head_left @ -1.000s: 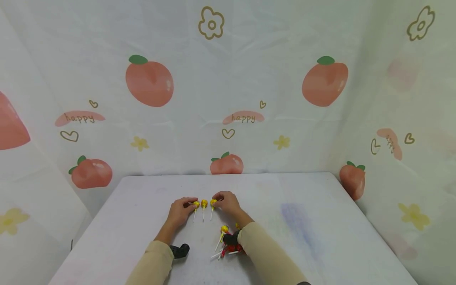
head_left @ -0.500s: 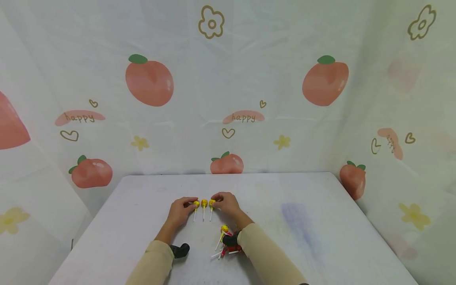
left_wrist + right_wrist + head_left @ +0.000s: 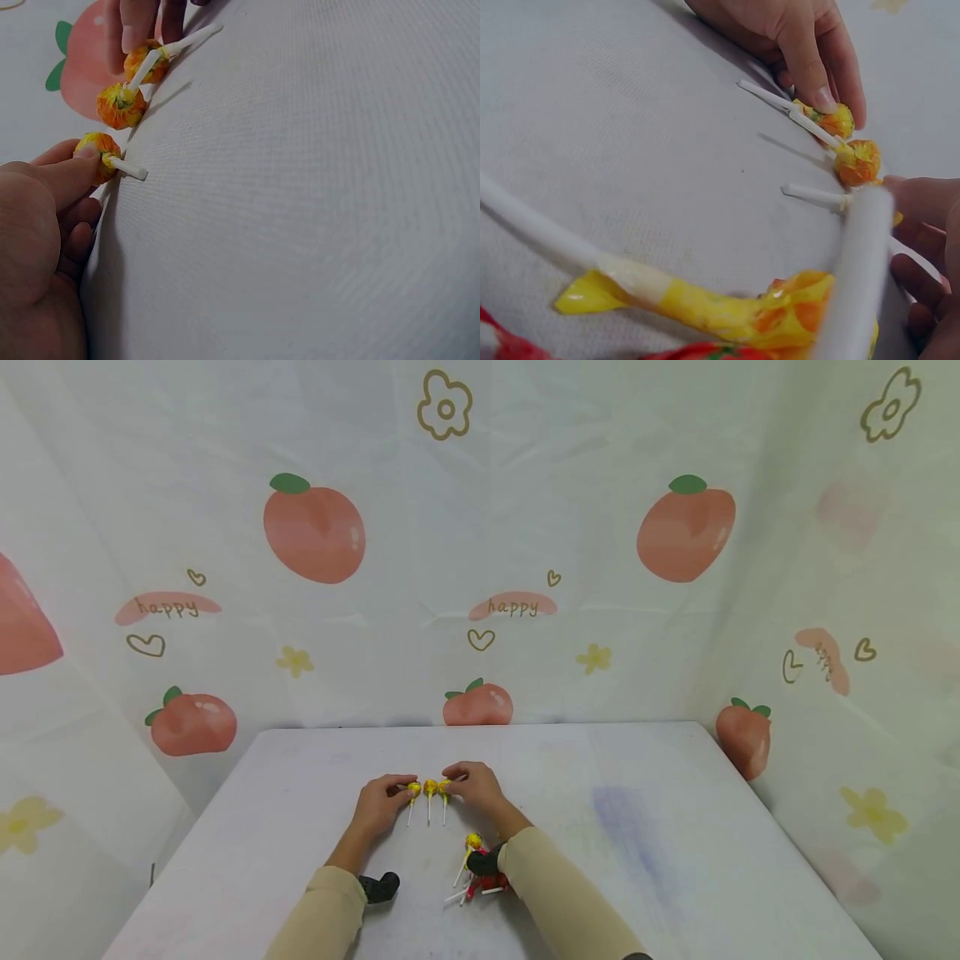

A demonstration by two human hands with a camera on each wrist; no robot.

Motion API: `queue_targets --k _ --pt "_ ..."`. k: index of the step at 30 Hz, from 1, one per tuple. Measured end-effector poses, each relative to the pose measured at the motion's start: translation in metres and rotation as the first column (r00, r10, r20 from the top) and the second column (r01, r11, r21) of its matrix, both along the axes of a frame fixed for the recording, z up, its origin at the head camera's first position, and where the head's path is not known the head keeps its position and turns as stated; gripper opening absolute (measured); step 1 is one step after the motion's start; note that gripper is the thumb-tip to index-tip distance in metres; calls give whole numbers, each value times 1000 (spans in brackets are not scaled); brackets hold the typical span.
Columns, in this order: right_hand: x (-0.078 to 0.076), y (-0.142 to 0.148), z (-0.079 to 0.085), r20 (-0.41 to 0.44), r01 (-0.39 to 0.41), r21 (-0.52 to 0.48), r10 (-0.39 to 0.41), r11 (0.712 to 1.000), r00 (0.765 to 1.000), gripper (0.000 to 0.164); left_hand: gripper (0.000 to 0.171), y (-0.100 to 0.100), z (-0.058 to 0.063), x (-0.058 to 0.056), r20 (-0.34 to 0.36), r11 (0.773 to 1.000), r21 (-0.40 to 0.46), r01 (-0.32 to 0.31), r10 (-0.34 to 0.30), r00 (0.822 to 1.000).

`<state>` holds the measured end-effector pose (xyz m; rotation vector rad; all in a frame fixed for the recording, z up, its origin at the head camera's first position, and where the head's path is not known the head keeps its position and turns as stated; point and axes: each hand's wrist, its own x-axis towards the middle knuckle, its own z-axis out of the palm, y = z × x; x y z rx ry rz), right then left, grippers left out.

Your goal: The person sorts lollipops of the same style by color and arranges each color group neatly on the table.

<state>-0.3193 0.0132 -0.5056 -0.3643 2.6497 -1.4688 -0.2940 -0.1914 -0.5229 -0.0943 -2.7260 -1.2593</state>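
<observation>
Three yellow-wrapped lollipops form a row on the white table, white sticks pointing toward me. My left hand [image 3: 377, 802] pinches the head of the left lollipop [image 3: 110, 147] between thumb and finger. At the other end, my right hand [image 3: 477, 791] pinches the right lollipop [image 3: 444, 788], whose head is partly covered by the fingers in the right wrist view. The middle lollipop [image 3: 431, 787] lies between them, untouched by either hand. In the head view it sits closer to the right lollipop than to the left one [image 3: 414, 789].
Under my right forearm lies a pile of lollipops, with a yellow one [image 3: 473, 842] and red ones [image 3: 492, 882], partly hidden by a black wrist camera [image 3: 483, 862]. Another black wrist camera [image 3: 380, 887] is on my left wrist. A printed curtain [image 3: 390, 635] stands behind the table [image 3: 562, 893].
My right hand has slid the right lollipop a little left, narrowing the gap to the middle one. The left hand and its lollipop have stayed in place.
</observation>
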Motion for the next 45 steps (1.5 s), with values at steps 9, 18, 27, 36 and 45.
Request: queue_targets --k 9,18,27,36,45 --pt "1 -3 -2 -40 13 16 -13 1000 999 16 28 0 1 1 6 1000 -7 -2 2 1000" --pt "-2 -4 -4 -16 26 -18 -26 1000 1000 19 28 1 1 1 14 1000 1 -6 6 1000" --pt "-7 -16 -7 -100 4 104 7 995 995 19 27 -1 0 -1 -35 1000 -3 10 -10 999" --pt "-6 -23 -10 -151 51 223 -18 973 988 14 27 -2 -3 -1 -55 1000 -8 16 -16 998" --pt "-6 -24 -10 -168 73 235 -33 969 985 13 27 -2 -2 -1 -56 1000 -6 21 -22 998"
